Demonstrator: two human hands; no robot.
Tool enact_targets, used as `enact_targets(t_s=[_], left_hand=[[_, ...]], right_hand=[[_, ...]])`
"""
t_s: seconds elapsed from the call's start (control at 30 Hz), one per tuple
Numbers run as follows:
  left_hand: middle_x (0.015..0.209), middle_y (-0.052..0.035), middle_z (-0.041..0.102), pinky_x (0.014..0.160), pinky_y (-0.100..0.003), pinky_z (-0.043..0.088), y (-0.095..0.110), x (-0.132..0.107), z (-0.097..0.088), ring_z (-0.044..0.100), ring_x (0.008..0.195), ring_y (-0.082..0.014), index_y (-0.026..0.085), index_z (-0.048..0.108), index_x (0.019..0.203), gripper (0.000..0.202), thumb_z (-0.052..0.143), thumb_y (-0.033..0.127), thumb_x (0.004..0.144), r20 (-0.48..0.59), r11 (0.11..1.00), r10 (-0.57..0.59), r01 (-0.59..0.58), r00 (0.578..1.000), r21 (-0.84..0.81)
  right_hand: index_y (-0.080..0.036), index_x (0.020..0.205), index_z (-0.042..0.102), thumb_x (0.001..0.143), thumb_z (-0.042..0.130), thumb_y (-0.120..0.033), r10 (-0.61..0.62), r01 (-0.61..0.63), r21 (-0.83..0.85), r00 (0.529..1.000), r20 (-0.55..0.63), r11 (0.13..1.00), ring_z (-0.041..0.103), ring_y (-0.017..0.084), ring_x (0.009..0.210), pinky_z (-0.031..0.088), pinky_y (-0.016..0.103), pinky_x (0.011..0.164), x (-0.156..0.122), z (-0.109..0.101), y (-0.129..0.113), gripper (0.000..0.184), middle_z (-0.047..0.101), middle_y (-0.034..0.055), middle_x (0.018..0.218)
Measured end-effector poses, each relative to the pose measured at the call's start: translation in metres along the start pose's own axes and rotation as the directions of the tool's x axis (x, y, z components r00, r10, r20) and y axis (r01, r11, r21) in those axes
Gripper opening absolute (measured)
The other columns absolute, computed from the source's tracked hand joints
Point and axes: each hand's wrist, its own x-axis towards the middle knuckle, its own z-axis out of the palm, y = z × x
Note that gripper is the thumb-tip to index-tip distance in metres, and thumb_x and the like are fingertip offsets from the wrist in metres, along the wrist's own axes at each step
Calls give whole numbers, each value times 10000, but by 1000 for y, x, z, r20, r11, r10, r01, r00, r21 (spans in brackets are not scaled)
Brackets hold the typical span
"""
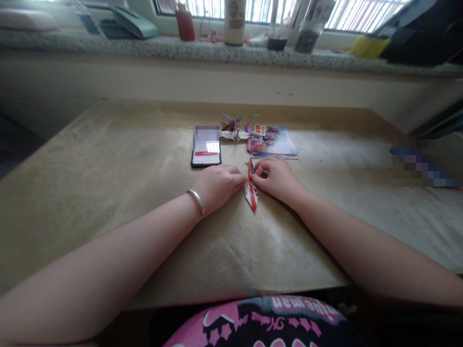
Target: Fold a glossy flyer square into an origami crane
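Observation:
Both my hands meet at the middle of a table covered in brown paper (108,193). My left hand (217,185), with a silver bracelet at the wrist, pinches a small folded piece of red and white paper (251,193) from the left. My right hand (277,178) pinches the same folded paper from the right, fingers curled. The paper's narrow point lies on the table toward me. A finished folded paper figure (231,129) sits farther back, beside a stack of colourful printed sheets (271,140).
A phone (206,152) with a lit screen lies just left of and beyond my hands. A stone windowsill (217,50) behind the table holds bottles, jars and a teal folder. A blurred object (427,164) lies at the right edge.

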Motion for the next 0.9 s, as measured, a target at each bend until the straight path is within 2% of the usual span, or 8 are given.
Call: enact_targets(t_s=[0.2, 0.3, 0.37, 0.43, 0.67, 0.8, 0.9], left_hand=[[829, -31, 681, 640, -264, 448, -2, 2, 6, 620, 758, -168, 237, 723, 944, 208, 525, 296, 919, -3, 999, 33, -33, 999, 6], [929, -45, 683, 693, -265, 472, -4, 2, 9, 625, 801, -159, 224, 722, 953, 199, 532, 266, 911, -31, 999, 42, -43, 999, -28], [1022, -50, 684, 740, -271, 488, -5, 2, 10, 633, 849, -159, 214, 714, 969, 196, 531, 244, 907, -52, 997, 54, -57, 997, -52], [1085, -50, 682, 770, -281, 498, -6, 2, 11, 640, 888, -165, 207, 705, 986, 196, 528, 229, 905, -60, 995, 70, -74, 996, -67], [1085, -36, 695, 791, -287, 516, -8, 0, 12, 657, 919, -170, 229, 701, 1042, 239, 507, 203, 904, -69, 987, 98, -105, 993, -118], [1075, -55, 693, 793, -310, 526, -6, -1, 10, 657, 918, -180, 221, 691, 1075, 260, 500, 196, 901, -57, 988, 103, -109, 993, -112], [1070, -60, 691, 809, -319, 525, -3, -1, 9, 653, 926, -185, 214, 702, 1042, 251, 502, 193, 892, -59, 987, 96, -102, 994, -121]], right_hand=[[-207, 615, 588, 747, 629, -285, 0, 0, -26, 1000, -9, 1000, 592, 229, 872, 422, 381, 813, -1, 1, 4, 159, 687, 60, 822], [-210, 735, 611, 730, 641, -299, 41, -45, -74, 998, -51, 996, 586, 245, 866, 432, 380, 780, -4, -1, 0, 93, 682, 61, 830], [-209, 834, 629, 723, 651, -305, 59, -66, -108, 996, -67, 992, 588, 261, 878, 436, 387, 772, -6, -4, -4, 149, 691, 67, 876], [-212, 857, 650, 730, 654, -307, 58, -65, -131, 997, -58, 989, 595, 267, 876, 437, 391, 774, -7, -7, -6, 159, 702, 67, 893], [-208, 723, 700, 747, 682, -257, 21, -21, -27, 1000, -12, 999, 612, 224, 836, 460, 358, 789, -6, -9, 1, 58, 723, 50, 810], [-217, 787, 735, 765, 674, -246, -31, 31, -1, 999, 30, 1000, 630, 211, 853, 473, 357, 823, -5, -11, 5, 70, 736, 38, 851], [-239, 844, 750, 788, 659, -239, -103, 104, -5, 993, 53, 995, 630, 217, 945, 470, 367, 892, -7, -13, 9, 106, 747, 20, 902]])
